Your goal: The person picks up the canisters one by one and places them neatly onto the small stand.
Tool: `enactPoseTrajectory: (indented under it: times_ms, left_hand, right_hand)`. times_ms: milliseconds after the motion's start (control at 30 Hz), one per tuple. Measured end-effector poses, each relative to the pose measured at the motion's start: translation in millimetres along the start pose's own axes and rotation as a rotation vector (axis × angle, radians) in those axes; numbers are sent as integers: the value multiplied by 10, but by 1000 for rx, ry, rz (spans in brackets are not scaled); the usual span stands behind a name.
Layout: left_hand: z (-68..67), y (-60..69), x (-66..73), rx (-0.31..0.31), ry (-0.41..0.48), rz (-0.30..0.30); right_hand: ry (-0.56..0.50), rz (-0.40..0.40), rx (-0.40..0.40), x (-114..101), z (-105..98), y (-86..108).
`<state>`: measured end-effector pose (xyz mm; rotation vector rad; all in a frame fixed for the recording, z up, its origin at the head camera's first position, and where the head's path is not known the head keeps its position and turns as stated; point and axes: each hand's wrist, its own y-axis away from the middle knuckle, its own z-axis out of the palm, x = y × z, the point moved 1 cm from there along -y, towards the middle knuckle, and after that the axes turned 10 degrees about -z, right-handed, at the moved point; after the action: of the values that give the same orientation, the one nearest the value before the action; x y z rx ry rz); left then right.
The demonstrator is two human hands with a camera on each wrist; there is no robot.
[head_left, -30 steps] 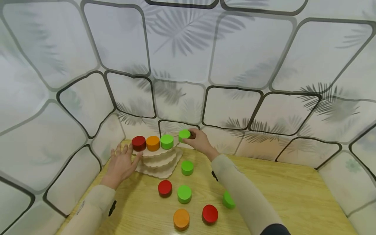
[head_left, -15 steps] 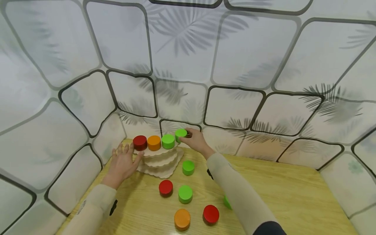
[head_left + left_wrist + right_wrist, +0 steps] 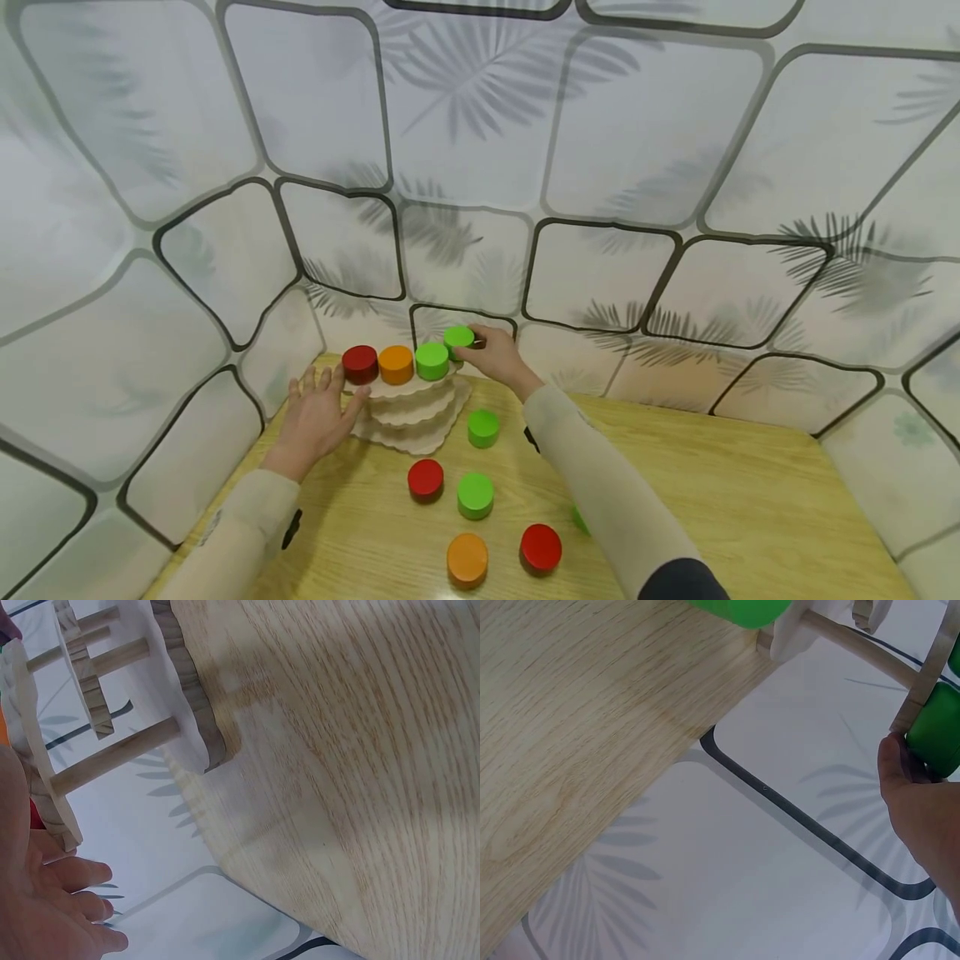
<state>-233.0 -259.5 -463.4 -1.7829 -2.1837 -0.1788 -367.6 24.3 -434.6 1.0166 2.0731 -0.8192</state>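
A tiered wooden stand [image 3: 411, 413] with scalloped boards joined by dowels [image 3: 120, 754] stands in the corner. Its top board carries a dark red disc [image 3: 360, 365], an orange disc [image 3: 396, 365] and a green disc [image 3: 432, 361] in a row. My right hand [image 3: 498, 358] pinches another green disc [image 3: 458, 338] at the board's right end; the right wrist view shows that disc [image 3: 936, 731] against the board's edge. With fingers spread, my left hand [image 3: 315, 421] rests at the stand's left end, its fingertips by the board's edge in the left wrist view.
On the wooden table [image 3: 720, 500], in front of the stand, lie green discs [image 3: 483, 427] [image 3: 476, 496], red discs [image 3: 426, 481] [image 3: 541, 548] and an orange disc [image 3: 467, 561]. One more green disc [image 3: 580, 520] is partly behind my right forearm. Patterned panels [image 3: 600, 275] rise behind and at the left.
My right hand has moved left with the green disc, from beyond the board's right end to beside the row. My left hand keeps its place at the stand.
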Motion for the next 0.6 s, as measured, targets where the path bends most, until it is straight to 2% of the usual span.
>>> enactPoseTrajectory:
  times_ms: [600]
  left_hand:
    - [13, 2, -11, 8, -1, -2]
  right_hand:
    - [30, -16, -23, -3, 42, -62]
